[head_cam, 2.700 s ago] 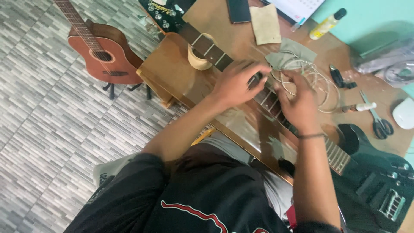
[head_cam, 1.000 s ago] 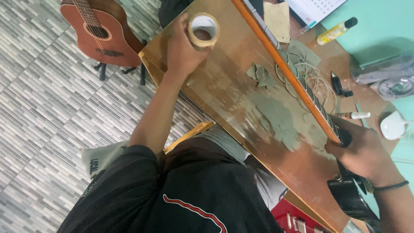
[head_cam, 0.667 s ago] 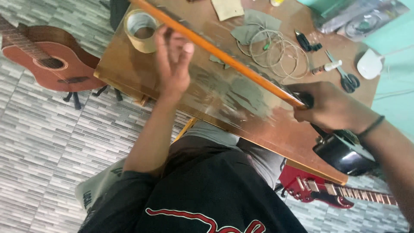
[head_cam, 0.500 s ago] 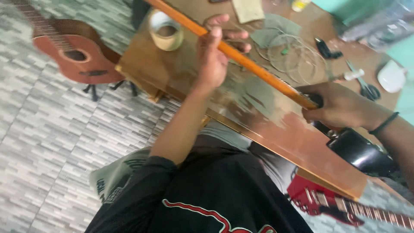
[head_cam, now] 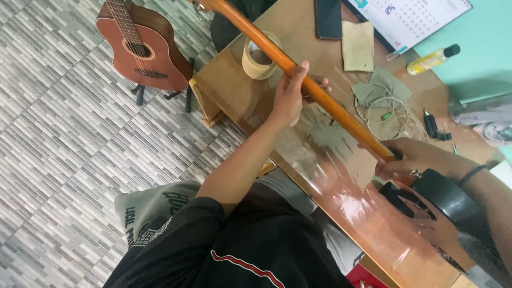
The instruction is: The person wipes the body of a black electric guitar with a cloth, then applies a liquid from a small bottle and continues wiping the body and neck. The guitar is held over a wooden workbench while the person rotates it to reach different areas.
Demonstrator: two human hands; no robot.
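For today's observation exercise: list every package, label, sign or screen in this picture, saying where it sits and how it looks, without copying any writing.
Phone: flat on the table's far edge, dark rectangular screen, switched off.
Calendar: top right, white sheet with a printed grid.
Bottle: lying beside the calendar, small, yellow, black cap.
Tape roll: behind the guitar neck, tan ring.

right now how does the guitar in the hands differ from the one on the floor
The held guitar is turned on edge above the desk, its orange neck gripped by the left hand and its black body end by the right hand. The acoustic guitar stands untouched on a floor stand, red-brown, face showing. Both have long necks.
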